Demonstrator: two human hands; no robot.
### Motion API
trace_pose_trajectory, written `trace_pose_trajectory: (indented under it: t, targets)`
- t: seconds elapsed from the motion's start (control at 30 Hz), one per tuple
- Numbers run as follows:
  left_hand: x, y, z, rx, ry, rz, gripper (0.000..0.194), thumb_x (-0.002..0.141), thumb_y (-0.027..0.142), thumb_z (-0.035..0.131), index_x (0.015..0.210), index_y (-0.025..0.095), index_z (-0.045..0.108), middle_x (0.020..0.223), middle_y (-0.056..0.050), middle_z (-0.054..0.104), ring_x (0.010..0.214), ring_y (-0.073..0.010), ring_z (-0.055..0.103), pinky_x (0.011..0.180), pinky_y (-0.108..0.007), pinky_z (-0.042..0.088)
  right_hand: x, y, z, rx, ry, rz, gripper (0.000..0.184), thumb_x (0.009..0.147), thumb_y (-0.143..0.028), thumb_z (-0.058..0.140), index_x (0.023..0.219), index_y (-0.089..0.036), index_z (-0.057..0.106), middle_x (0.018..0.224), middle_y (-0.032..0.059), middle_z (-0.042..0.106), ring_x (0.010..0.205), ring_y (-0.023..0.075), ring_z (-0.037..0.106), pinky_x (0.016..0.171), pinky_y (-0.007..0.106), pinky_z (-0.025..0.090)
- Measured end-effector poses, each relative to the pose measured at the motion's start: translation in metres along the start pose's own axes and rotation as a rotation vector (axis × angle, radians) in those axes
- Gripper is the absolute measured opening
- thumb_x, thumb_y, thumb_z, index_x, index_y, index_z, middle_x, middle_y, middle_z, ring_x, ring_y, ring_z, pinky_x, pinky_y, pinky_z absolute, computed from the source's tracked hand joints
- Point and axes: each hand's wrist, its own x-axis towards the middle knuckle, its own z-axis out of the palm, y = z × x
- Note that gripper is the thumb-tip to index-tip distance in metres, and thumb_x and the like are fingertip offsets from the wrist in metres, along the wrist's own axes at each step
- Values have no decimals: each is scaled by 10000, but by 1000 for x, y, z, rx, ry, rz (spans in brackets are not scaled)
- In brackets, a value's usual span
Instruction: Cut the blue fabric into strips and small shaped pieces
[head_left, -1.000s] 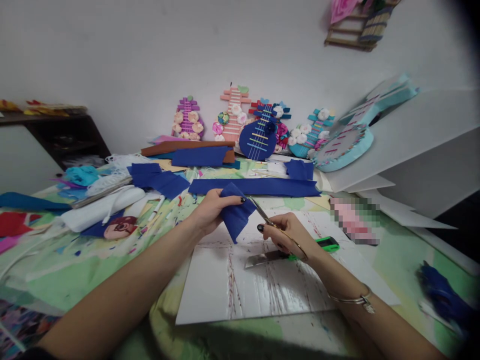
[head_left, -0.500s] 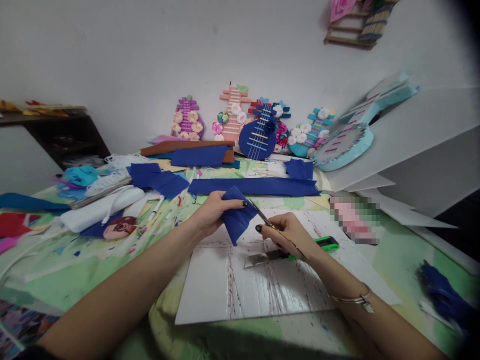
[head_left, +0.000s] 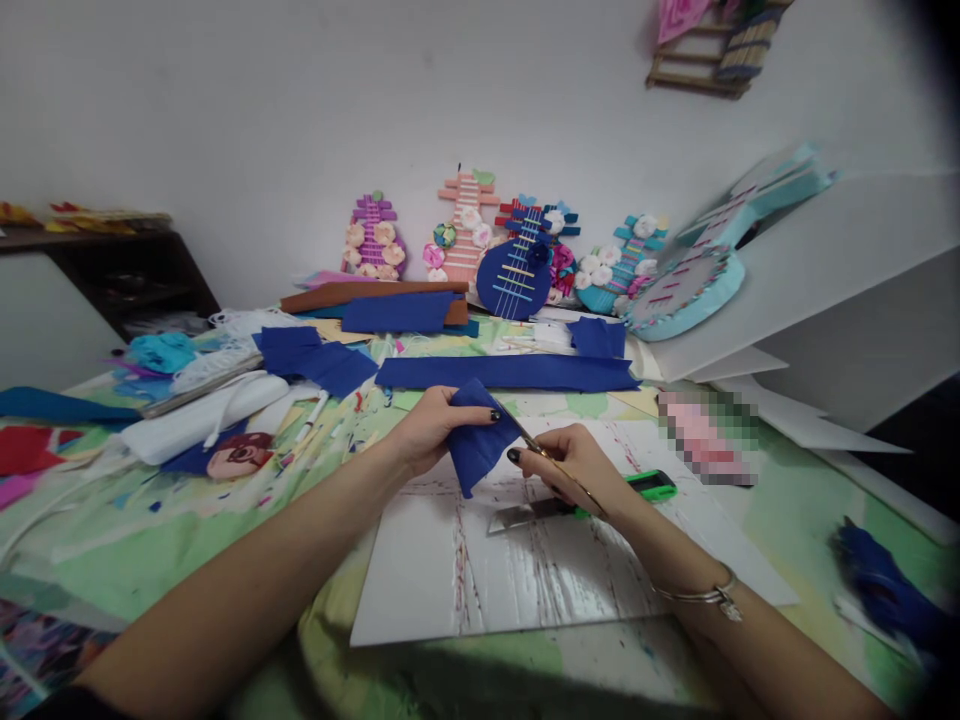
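Both hands sit a touch lower: the left hand [head_left: 431,428] has carried a small, dark-blue, four-sided sheet [head_left: 480,452] slightly down and right, and the slim metal scissors with gold-toned handles [head_left: 531,440] look more closed up. On my remote feed, nearest first: glossy white flat board [head_left: 405,590] with reddish score marks, lying on a green-and-white patterned table cover [head_left: 187,560]; on it, below the right hand [head_left: 574,455], a wide-bladed cutter with green-and-black handle [head_left: 660,485]. Left thumb lies flat on the sheet, pinching it; fingers behind are hidden. Right fingers curl round the scissors; which sit in the loops, can't tell. Sheet is up above the board, blades at its right edge; biting or just touching, I can't tell. I'd keep that thumb off the blade line, hold the sheet taut, take short snips, and mind the bare cutter blade below. Farther: long, flat, dark-blue strip [head_left: 502,373]; then, by the wall [head_left: 300,120], a pear-shaped, dark-blue lute model with pale strings [head_left: 514,280].
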Motion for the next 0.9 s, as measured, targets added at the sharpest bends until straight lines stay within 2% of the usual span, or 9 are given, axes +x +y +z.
trace_pose_trajectory:
  t: [0.53,0.7,0.9]
  targets:
    - [-1,0,0,-9,2,-10,141,568,134,731,678,82,661,662,-61,672,586,-134,616,588,-232,491,1,1,1,-65,33,0,495,719,-581,521,552,-119,578,381,-34,375,368,62,303,387,219,175]
    - [0,0,0,-13,-2,-9,133,573,135,730,673,84,659,655,-55,671,581,-132,613,597,-239,489,1,-1,1,-64,31,12,502,701,-591,537,502,-131,528,368,-36,367,356,59,294,383,220,163]
    - [0,1,2,-35,-5,-10,139,582,132,728,697,86,664,661,-51,670,588,-130,614,609,-242,488,-1,-1,2,26,19,28,486,738,-580,506,564,-129,556,376,-40,374,357,61,310,385,216,179]
